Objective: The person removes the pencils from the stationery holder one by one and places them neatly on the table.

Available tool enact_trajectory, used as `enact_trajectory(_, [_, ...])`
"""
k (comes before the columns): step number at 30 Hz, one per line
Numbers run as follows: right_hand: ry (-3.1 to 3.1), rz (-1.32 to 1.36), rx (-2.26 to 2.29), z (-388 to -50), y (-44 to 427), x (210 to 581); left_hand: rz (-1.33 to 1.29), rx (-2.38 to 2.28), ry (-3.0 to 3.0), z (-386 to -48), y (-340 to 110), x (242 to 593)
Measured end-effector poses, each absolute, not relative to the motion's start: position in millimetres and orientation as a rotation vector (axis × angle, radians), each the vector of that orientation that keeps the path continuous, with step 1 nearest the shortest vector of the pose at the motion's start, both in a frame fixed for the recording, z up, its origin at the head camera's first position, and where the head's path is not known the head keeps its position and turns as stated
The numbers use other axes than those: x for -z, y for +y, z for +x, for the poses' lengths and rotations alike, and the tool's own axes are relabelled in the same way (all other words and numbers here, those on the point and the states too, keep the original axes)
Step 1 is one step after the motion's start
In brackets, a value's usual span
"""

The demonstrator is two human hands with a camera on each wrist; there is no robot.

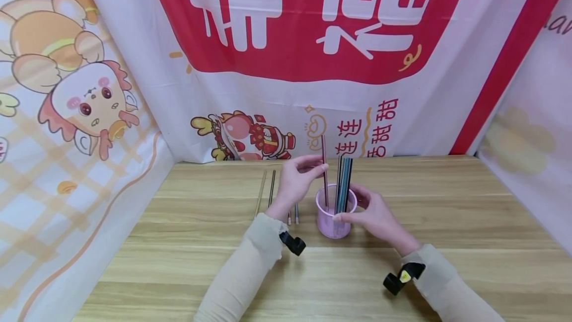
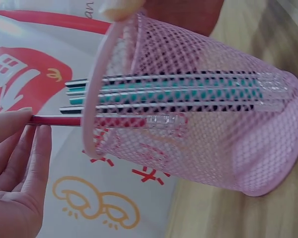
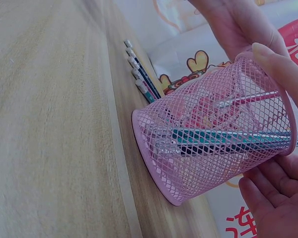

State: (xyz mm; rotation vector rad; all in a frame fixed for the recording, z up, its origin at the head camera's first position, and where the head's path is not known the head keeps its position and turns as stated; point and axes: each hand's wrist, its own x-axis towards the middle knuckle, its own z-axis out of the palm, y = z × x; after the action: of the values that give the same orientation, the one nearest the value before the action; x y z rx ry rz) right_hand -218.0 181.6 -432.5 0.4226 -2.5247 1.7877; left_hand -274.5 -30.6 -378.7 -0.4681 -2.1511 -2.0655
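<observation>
A pink mesh pen holder (image 1: 327,226) stands upright on the wooden table. My left hand (image 1: 298,183) pinches a red pencil (image 1: 324,170) near its upper part. In the left wrist view, the lower end of that red pencil (image 2: 129,121), with a clear ferrule and eraser, hangs inside the holder above its bottom. Several green and black pencils (image 1: 343,178) stand together in the holder, eraser ends down. My right hand (image 1: 377,217) grips the holder's rim, thumb at the near side and fingers round the far side.
Left of the holder, partly behind my left wrist, several pencils lie side by side on the table, among them a tan one (image 1: 260,194) and a black one (image 1: 271,188). A printed cloth (image 1: 304,93) hangs along the table's back edge, with another (image 1: 58,163) at the left.
</observation>
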Motion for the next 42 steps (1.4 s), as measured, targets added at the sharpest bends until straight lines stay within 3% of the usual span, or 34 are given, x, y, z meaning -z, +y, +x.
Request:
enact_trajectory(20, [-2.513,0.44,-1.794,-218.9,182.0,434.1,-0.487,2.027,-1.88,-269.4,-49.7,354.2])
enact_trajectory(42, [-2.512,0.42,-1.819,-217.7,182.0,433.0,-0.379,1.856,-1.949,-275.6,-115.5,357.0])
